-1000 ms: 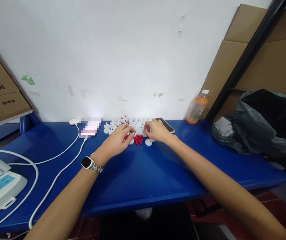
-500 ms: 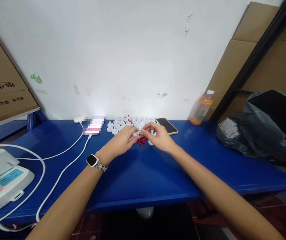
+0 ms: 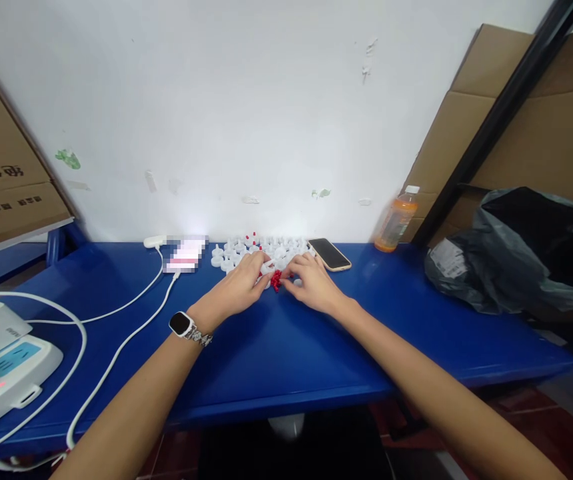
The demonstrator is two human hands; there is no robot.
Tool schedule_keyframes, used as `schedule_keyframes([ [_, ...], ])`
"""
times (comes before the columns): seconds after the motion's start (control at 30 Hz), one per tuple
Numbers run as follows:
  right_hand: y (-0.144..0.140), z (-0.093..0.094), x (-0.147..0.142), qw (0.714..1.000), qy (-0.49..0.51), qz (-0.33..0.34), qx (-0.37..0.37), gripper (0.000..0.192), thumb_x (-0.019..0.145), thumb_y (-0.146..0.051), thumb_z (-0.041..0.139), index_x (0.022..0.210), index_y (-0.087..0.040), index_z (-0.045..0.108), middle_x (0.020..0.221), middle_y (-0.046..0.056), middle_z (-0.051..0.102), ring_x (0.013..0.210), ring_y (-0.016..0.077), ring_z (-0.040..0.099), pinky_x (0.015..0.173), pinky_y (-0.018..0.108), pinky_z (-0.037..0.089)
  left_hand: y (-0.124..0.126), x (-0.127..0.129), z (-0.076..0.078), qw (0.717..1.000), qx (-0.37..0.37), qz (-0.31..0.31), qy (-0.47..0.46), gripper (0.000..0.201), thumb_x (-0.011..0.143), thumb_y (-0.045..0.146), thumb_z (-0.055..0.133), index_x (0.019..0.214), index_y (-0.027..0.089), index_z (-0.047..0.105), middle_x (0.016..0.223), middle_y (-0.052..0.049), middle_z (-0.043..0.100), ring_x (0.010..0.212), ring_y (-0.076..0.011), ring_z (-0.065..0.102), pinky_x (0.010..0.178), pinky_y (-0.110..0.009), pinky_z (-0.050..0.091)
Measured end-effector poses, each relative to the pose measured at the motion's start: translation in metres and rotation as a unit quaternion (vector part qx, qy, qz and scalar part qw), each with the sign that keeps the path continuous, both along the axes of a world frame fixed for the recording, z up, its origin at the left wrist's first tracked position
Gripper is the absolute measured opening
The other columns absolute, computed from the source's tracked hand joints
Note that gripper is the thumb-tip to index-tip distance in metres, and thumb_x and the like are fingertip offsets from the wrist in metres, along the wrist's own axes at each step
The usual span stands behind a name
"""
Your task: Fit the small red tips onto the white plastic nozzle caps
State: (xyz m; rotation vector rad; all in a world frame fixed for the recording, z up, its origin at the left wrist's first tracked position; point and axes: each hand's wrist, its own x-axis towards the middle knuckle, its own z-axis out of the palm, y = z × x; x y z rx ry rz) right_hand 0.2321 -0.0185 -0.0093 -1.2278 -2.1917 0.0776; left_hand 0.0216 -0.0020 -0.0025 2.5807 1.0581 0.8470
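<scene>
My left hand (image 3: 246, 283) is closed around a white plastic nozzle cap (image 3: 267, 268), holding it just above the blue tabletop. Close beside it, my right hand (image 3: 310, 281) has thumb and forefinger pinched together at the right edge of a small heap of red tip caps (image 3: 276, 281). Whatever lies between those fingertips is too small to make out. Behind both hands stand many white nozzle caps (image 3: 217, 252), spouts up, in a loose cluster. A few at the back carry red tips (image 3: 253, 236). Another white piece (image 3: 297, 283) is partly hidden under my right hand.
A dark-screened phone (image 3: 330, 254) lies right of the cluster, and an orange drink bottle (image 3: 397, 219) stands by the wall. Left are a lit, blurred-out device (image 3: 186, 255), white cables (image 3: 131, 339) and a power strip (image 3: 26, 373). A grey plastic bag (image 3: 496, 267) sits far right.
My right hand has come away from the white cap in my left hand and down to the red heap. My left hand keeps its hold. The view has shifted slightly.
</scene>
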Motion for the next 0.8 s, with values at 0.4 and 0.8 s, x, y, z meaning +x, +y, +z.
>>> schedule_keyframes([
  [0.4,0.006,0.005,-0.004,0.858,0.464,0.101,-0.197,0.034,0.072,-0.049,0.08,0.08,-0.018,0.067,0.067,-0.001,0.066,0.062,0.0118,0.059,0.062,0.026,0.048,-0.011,0.008,0.002,0.999,-0.018,-0.035,0.011,0.031,0.102,0.048,0.037,0.115,0.023,0.05,0.102,-0.008,0.061,0.095,-0.0236,0.06,0.083,-0.041,0.05],
  [0.8,0.001,0.01,-0.011,0.835,0.509,0.096,-0.188,0.044,0.064,-0.053,0.085,0.069,-0.019,0.057,0.063,-0.002,0.063,0.055,0.0103,0.052,0.054,0.025,0.044,-0.018,0.02,0.002,0.996,-0.045,-0.064,-0.045,0.036,0.102,0.043,0.038,0.13,0.021,0.042,0.12,-0.012,0.06,0.106,-0.0243,0.061,0.092,-0.043,0.05],
])
